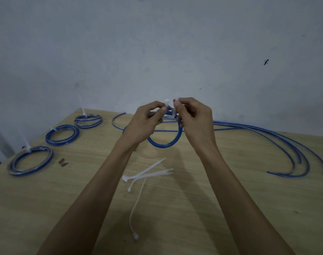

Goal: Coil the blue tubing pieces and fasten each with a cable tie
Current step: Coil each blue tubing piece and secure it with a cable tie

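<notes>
1. A plain workroom or small workshop: a bare wood-grain table point(230, 190) pushed against a scuffed, unpainted-looking grey wall point(157, 43).
2. Production-style batches mark it: tied blue tubing coils point(62, 134) in a row, loose tubing lengths point(285, 144), spare white cable ties point(147, 172).

- Left edge of the wooden table point(193, 208) — blocked by three tied blue coils point(62, 134) in a row.
- Right side: loose blue tubing lengths point(285, 144) sweep across.
- Centre front — spare cable ties point(147, 172) lie scattered; bare wood on either side of them.
</notes>
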The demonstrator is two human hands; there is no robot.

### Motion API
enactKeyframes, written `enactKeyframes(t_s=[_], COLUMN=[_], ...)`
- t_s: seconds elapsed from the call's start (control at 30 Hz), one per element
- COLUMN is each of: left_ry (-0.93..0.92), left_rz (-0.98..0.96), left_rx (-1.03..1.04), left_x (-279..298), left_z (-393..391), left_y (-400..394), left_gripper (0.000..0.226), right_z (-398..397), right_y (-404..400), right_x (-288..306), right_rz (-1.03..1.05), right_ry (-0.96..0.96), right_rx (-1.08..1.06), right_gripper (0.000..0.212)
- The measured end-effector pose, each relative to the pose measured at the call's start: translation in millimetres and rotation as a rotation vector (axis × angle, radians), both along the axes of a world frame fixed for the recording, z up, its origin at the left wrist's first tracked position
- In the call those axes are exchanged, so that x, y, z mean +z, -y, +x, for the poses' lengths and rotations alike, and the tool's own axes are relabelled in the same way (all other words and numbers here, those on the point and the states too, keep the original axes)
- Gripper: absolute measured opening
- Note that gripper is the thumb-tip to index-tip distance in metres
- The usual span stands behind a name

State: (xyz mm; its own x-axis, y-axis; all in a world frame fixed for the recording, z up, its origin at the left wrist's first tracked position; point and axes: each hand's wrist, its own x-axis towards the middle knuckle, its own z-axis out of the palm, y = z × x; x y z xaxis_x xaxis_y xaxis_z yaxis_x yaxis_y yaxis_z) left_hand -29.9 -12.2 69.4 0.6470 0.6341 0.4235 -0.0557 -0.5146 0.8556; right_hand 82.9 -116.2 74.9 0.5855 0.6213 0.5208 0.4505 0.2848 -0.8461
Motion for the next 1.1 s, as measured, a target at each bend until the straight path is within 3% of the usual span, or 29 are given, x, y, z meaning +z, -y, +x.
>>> enactKeyframes(t_s=[0.1,0.43,0.9,1.1], left_ry=[0.023,0.057,0.000,-0.069], left_rz=[0.026,0.051,0.169,0.303], left_rx=[0.016,0.095,0.100,0.122], left_x=[-2,-6,-11,-15], left_z=[3,6,9,11], left_y=[3,3,-1,1], left_gripper=[0.021,0.023,0.025,0.019], right_z=[4,1,7,9], right_y=[2,1,4,4], right_x=[0,-6,-1,-1], right_rz=[-0.018,-0.188,-0.188,-0.151], right_ry=[-0.096,-0.092,-0.116,-0.149], right_rx=[0.027,0.145,0.141,0.124], right_gripper=[0.012,0.010,0.012,0.013])
